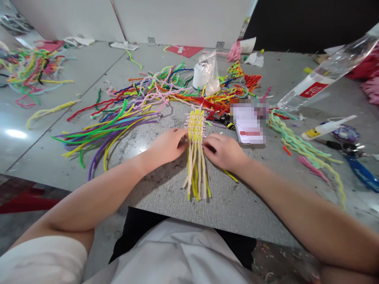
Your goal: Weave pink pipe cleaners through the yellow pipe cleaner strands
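A small woven mat of yellow and cream pipe cleaners (196,126) lies on the grey table (166,189), its loose ends trailing toward me. My left hand (167,145) pinches the mat's left edge with curled fingers. My right hand (222,150) pinches its right edge, fingers closed on the strands just below the woven part.
A big heap of coloured pipe cleaners (142,98) spreads behind and left of the mat. A phone (249,125) lies right of it, with a plastic bottle (325,73), a glue tube (327,128), green twisted strands (299,144) and a white roll in a bag (205,75) around.
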